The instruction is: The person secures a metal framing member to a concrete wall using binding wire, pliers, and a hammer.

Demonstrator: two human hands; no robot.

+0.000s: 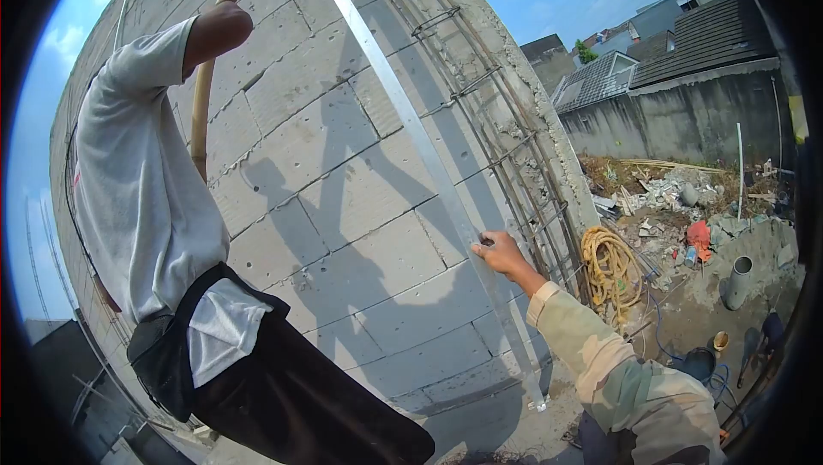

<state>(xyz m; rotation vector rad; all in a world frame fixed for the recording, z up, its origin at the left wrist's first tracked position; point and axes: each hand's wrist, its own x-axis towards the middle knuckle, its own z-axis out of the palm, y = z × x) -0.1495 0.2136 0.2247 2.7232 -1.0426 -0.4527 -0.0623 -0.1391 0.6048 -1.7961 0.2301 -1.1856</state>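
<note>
Camouflage sleeve (634, 388) looms closest, between four and five o'clock; from it the right hand (511, 258), at four, holds a long metal bar (420, 135), thumb and fingers closed about it; the left hand is out of sight, so I cannot tell its state; the bar slants from eleven to five across the block wall (266, 114); I'd judge it stiff, light for its length, slick and easily swung, best gripped near mid-length; beyond, steel rods (495, 72) run at one; a rope coil (597, 251) sits past three; a co-worker (154, 182) stands at nine, arm across a wooden pole (203, 105).
</note>
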